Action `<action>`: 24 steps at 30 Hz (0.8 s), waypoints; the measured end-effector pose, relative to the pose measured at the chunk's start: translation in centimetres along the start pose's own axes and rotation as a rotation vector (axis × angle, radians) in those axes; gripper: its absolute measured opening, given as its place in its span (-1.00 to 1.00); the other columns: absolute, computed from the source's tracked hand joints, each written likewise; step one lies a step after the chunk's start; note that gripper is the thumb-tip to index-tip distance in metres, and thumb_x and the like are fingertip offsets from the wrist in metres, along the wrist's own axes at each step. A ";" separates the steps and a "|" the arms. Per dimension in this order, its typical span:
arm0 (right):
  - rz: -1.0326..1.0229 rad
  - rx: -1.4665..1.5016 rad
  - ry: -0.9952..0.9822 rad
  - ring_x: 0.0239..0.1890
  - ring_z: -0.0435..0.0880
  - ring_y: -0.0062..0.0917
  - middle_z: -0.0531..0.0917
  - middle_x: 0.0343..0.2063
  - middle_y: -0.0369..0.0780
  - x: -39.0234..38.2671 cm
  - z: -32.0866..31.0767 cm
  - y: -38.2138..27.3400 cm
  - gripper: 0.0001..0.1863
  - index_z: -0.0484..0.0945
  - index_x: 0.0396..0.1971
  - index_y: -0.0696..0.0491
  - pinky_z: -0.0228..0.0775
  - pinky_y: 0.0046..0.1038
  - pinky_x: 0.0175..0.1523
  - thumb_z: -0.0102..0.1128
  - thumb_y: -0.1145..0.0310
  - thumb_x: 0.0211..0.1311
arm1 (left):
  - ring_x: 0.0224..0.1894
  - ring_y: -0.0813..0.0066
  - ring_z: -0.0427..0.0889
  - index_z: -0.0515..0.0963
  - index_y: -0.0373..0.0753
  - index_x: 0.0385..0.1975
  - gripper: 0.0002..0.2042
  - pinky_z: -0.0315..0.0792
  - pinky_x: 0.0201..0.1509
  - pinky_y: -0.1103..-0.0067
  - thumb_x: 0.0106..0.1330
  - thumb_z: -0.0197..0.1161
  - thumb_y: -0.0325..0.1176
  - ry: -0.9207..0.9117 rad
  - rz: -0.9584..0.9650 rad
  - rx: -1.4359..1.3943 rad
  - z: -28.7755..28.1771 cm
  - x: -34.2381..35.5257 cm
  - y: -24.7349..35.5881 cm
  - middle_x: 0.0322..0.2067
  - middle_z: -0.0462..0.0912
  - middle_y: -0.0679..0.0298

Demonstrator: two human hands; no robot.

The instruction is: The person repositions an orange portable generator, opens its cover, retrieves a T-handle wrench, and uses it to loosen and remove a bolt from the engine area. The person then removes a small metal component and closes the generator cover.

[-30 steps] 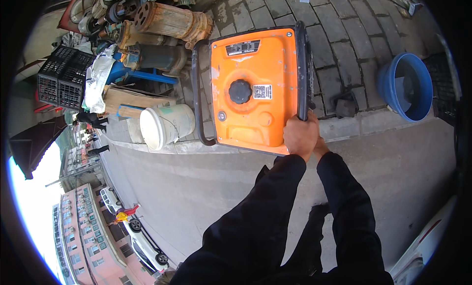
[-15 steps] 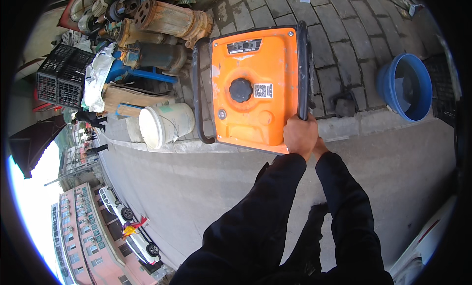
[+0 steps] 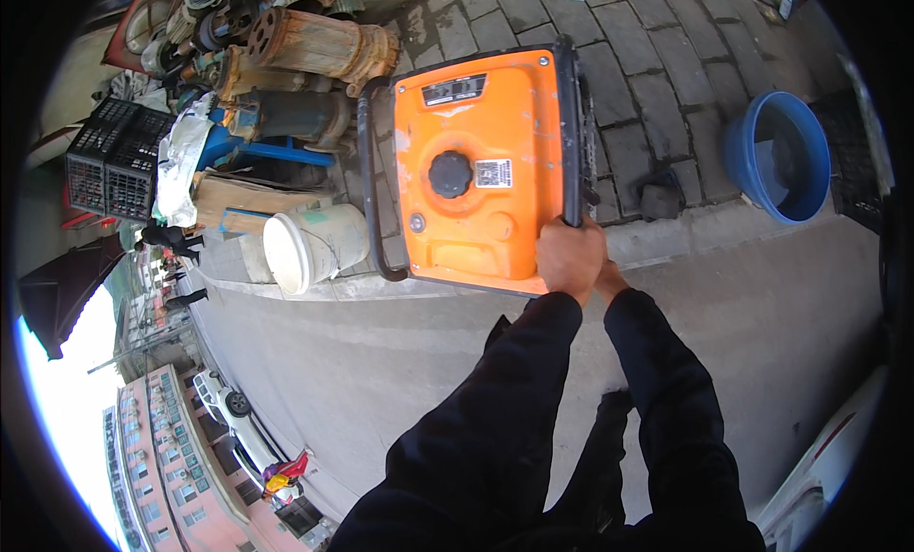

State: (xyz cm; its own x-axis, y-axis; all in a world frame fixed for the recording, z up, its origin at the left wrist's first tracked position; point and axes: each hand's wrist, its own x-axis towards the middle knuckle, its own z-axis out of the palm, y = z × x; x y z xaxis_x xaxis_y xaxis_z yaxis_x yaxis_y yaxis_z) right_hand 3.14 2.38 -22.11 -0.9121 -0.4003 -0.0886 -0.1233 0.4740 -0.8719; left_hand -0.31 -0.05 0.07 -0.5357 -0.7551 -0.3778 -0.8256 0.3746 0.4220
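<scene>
Generator (image 3: 484, 138), orange-topped, beyond and left of the fingers (image 3: 556, 239). Black frame bar (image 3: 571, 143) runs forward from them. Left hand (image 3: 570, 257) wrapped around its near end; right hand (image 3: 610, 282) mostly hidden behind, grip cannot be told. Risk: hands bunched at one corner could let generator twist or tip.

Left sleeve (image 3: 476, 409) long, black, lightly creased, right sleeve (image 3: 671, 390) matching, both wrist-length, trouser leg (image 3: 598, 447) black, shoe (image 3: 618, 400) dark

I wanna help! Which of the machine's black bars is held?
The right bar: the left grip is around its near end. The left bar is untouched.
</scene>
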 end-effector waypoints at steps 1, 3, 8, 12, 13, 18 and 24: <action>0.013 0.067 -0.024 -0.29 0.70 -0.04 0.68 -0.36 -0.01 -0.1 -0.3 -0.2 -0.72 0.57 -0.18 0.08 0.57 -0.13 -0.23 0.20 0.24 0.18 | -0.26 -0.29 0.68 0.64 -0.51 -0.45 -0.61 0.55 -0.21 0.13 0.24 0.27 -0.17 0.021 0.013 -0.003 0.2 -0.1 -0.1 -0.48 0.63 -0.31; 0.071 0.125 -0.087 -0.29 0.70 -0.04 0.69 -0.36 -0.01 -0.2 -1.0 -0.3 -0.71 0.56 -0.19 0.10 0.57 -0.12 -0.23 0.19 0.23 0.17 | -0.27 -0.29 0.68 0.63 -0.52 -0.46 -0.61 0.54 -0.22 0.13 0.24 0.27 -0.18 0.030 0.020 -0.005 0.2 -0.3 -0.3 -0.49 0.63 -0.31; 0.067 -0.035 -0.165 -0.23 0.69 -0.02 0.69 -0.32 0.05 -0.4 -2.3 -0.2 -0.70 0.56 -0.22 0.15 0.57 -0.09 -0.17 0.14 0.22 0.19 | -0.28 -0.29 0.68 0.62 -0.53 -0.47 -0.62 0.53 -0.23 0.11 0.24 0.27 -0.19 0.035 0.032 0.026 0.0 0.0 0.1 -0.50 0.62 -0.32; -0.014 -0.006 -0.100 -0.24 0.69 0.01 0.69 -0.31 0.08 -0.4 -2.4 0.2 -0.75 0.57 -0.30 0.16 0.56 -0.06 -0.14 0.10 0.27 0.24 | -0.28 -0.29 0.69 0.61 -0.55 -0.46 -0.61 0.54 -0.22 0.12 0.24 0.26 -0.19 0.044 0.039 0.003 0.1 0.2 0.2 -0.50 0.62 -0.32; 0.002 -0.036 -0.147 -0.25 0.69 0.02 0.69 -0.33 0.08 -0.5 -2.7 0.5 -0.75 0.57 -0.31 0.15 0.55 -0.05 -0.15 0.11 0.25 0.25 | -0.28 -0.29 0.69 0.61 -0.55 -0.46 -0.61 0.55 -0.21 0.12 0.24 0.26 -0.19 0.019 0.021 0.002 0.2 0.2 0.2 -0.50 0.62 -0.32; 0.164 -0.083 -0.112 -0.34 0.67 0.05 0.66 -0.50 0.05 -2.7 -7.1 1.6 -0.56 0.53 -0.48 0.13 0.47 0.00 -0.27 0.12 0.02 0.39 | -0.23 -0.27 0.69 0.68 -0.42 -0.34 -0.62 0.57 -0.09 0.11 0.25 0.26 -0.11 -0.029 -0.061 0.032 0.3 0.3 -0.1 -0.39 0.70 -0.20; 0.516 0.089 0.166 -0.58 0.56 -0.36 0.60 -0.64 -0.15 -1.8 -17.0 -1.4 -0.45 0.55 -0.52 0.18 0.32 -0.31 -0.43 0.08 -0.04 0.48 | -0.32 -0.21 0.70 0.67 -0.43 -0.42 -0.65 0.56 -0.21 0.13 0.25 0.28 -0.17 -0.030 -0.051 0.054 -0.3 -0.1 0.5 -0.49 0.67 -0.19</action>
State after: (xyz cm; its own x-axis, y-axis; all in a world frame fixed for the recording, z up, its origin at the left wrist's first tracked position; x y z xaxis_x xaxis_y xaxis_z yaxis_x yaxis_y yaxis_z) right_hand -1.70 15.80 -12.56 -0.8957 -0.0010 -0.4448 0.3835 0.5046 -0.7735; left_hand -0.66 0.04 0.57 -0.4969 -0.7579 -0.4227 -0.8601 0.3651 0.3563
